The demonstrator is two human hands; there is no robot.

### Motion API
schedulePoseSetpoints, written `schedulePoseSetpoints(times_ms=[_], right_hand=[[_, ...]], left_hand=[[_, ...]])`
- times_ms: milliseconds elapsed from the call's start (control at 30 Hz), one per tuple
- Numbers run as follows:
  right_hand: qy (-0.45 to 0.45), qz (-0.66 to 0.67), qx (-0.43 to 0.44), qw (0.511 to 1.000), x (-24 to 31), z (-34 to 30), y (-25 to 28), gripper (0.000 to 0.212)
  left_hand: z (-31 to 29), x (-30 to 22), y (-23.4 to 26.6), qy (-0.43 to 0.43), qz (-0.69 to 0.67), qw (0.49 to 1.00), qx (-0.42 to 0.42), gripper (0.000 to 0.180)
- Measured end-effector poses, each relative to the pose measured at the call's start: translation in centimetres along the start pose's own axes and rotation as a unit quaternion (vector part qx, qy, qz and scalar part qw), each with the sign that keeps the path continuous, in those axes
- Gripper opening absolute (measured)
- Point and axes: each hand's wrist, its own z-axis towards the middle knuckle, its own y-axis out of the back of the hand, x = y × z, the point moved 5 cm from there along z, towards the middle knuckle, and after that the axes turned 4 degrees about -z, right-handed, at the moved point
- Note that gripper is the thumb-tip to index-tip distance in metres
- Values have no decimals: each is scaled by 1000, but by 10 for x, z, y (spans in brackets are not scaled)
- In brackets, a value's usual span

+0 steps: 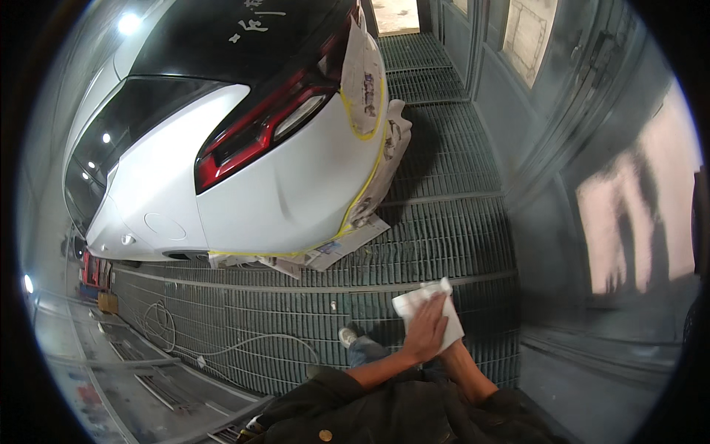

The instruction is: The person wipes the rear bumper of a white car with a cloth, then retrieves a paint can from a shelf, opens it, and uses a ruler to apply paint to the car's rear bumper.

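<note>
White cloth (429,314), folded to a rough rectangle, sits between your two hands at about five o'clock in the head view, just above your dark sleeves. Your left hand (427,329) lies flat over the cloth with the fingers spread and extended toward twelve o'clock, pressing on it from above and not curled round it. Your right hand (449,342) is almost wholly hidden under the cloth and the left hand; only the forearm shows, rising from five o'clock, so you cannot tell how far its fingers are closed, though the cloth plainly rests on it.

At ten to twelve o'clock from the cloth stands the rear corner of a white car (281,185), well apart from your hands. Its red tail lamp (259,126) runs across the upper body, and the dark rear glass (133,126) lies toward nine o'clock. Yellow masking tape (362,189) traces the edge of the panel, holding masking paper (370,74) that hangs off the side and lower edge of the car.

Under everything is a metal floor grating (436,244). A thin white hose (251,340) loops over it at seven o'clock. One shoe (347,337) shows on the grating just to nine o'clock of your left forearm.
</note>
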Motion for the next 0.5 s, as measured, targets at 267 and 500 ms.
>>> schedulePoseSetpoints(times_ms=[267,500], right_hand=[[204,-133,9,970,183,20,4,38],[269,-364,-48,890,291,80,-75,37]], left_hand=[[94,-70,-87,98,-183,974,96,67],[225,-53,-77,250,-295,913,132,62]])
